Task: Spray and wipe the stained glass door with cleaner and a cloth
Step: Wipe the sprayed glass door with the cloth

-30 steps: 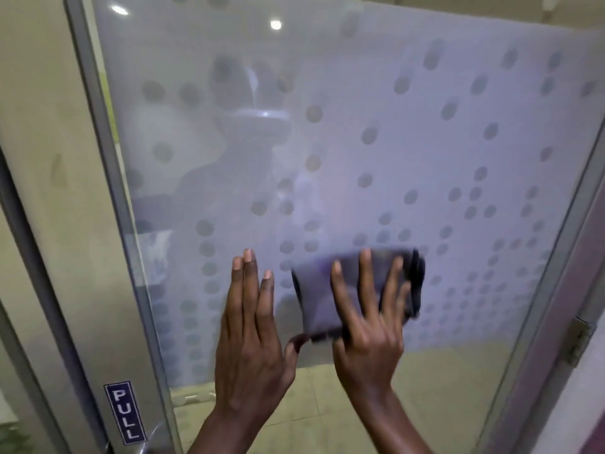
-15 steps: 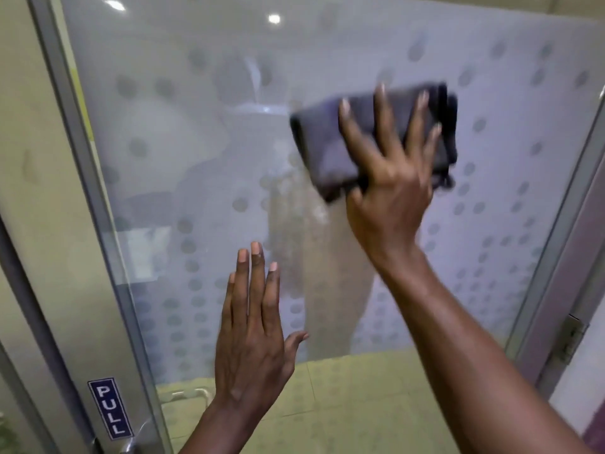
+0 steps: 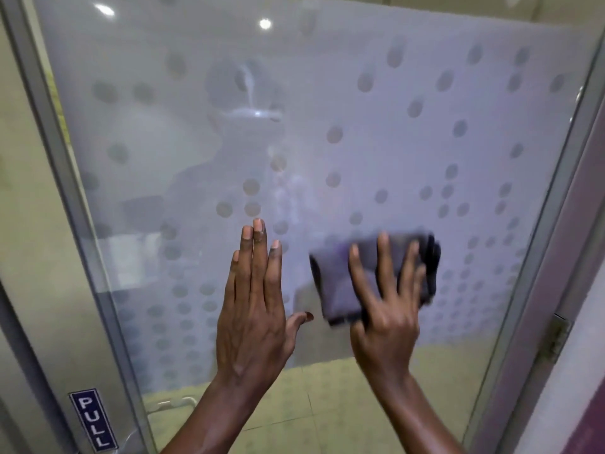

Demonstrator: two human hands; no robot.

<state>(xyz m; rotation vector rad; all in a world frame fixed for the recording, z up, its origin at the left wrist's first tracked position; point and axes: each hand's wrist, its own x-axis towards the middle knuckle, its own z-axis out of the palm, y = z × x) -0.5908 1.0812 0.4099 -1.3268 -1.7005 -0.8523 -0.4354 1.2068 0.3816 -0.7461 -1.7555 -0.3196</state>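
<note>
A small dark blue sign (image 3: 93, 421) with white letters reading "PULL", set top to bottom, sits on the grey metal frame (image 3: 65, 191) at the lower left of the glass door (image 3: 393, 142). No other writing can be read.

Half a second ago the right hand (image 3: 383, 309) had the cloth (image 3: 337, 283) high up toward the upper right of the pane. Now both are low on it, level with the left hand (image 3: 253, 309) and just to its right, much where they were a second ago. The cloth is dark, folded into a thick pad and blurred with motion. The right hand's fingers are spread and straight over it, pressing it flat on the glass. The left hand has not shifted: palm flat on the pane, fingers straight and together, thumb out to the side, holding nothing.

The glass is frosted and patterned with rows of grey dots, denser toward the bottom. A faint streaky smear runs down the middle, above the left hand. Two ceiling lights (image 3: 265, 23) and a dim figure are reflected in it. Below the frosting the pane is clear and shows a pale tiled floor (image 3: 327, 404). A metal hinge (image 3: 556, 335) sits on the right-hand frame.
</note>
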